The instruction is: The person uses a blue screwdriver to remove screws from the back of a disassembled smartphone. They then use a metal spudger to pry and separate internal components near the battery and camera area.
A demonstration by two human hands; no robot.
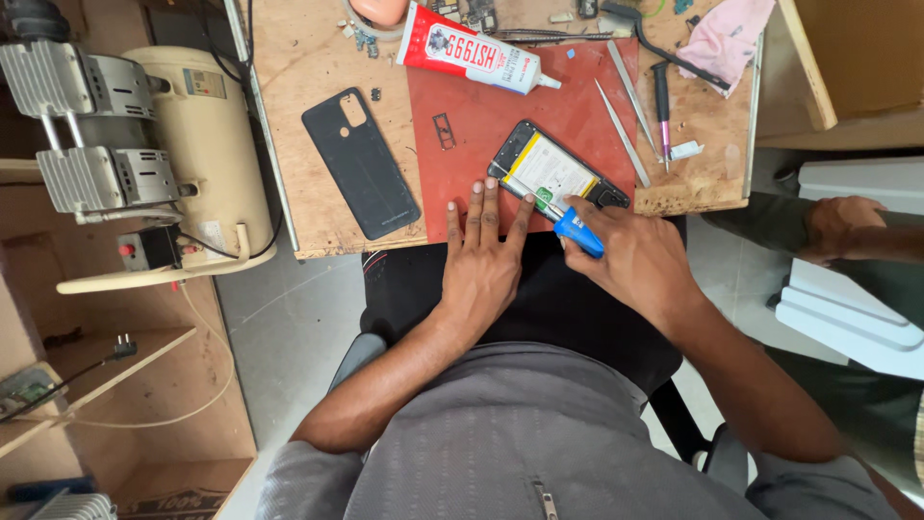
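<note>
The left hand (484, 260) lies flat on the near edge of the red work mat (481, 125), fingers spread and holding nothing, its fingertips just beside the near-left end of the opened smartphone (556, 173). The right hand (630, 255) is closed around a blue-handled screwdriver (577, 231), whose tip points to the near edge of the phone; whether it touches a screw cannot be told. The phone lies back-side up and tilted on the mat, its cover off so that the pale battery with a yellow edge shows inside the dark frame.

Left of the mat, on the bare wooden desk (308, 58), lies the black back cover (361, 164), apart from the phone. At the far edge of the mat a red and white glue tube (472, 50) lies on its side, nozzle to the right. A small dark frame part (444, 131) rests on the mat between tube and phone. Right of the phone, two metal tweezers (628, 116) lie slanted, with a pink-tipped tool (662, 106) beside them and a pink cloth (727, 34) at the far right corner. Left of the desk stands a cream air compressor (183, 144). Another person's hand (842, 223) rests at the right, well apart.
</note>
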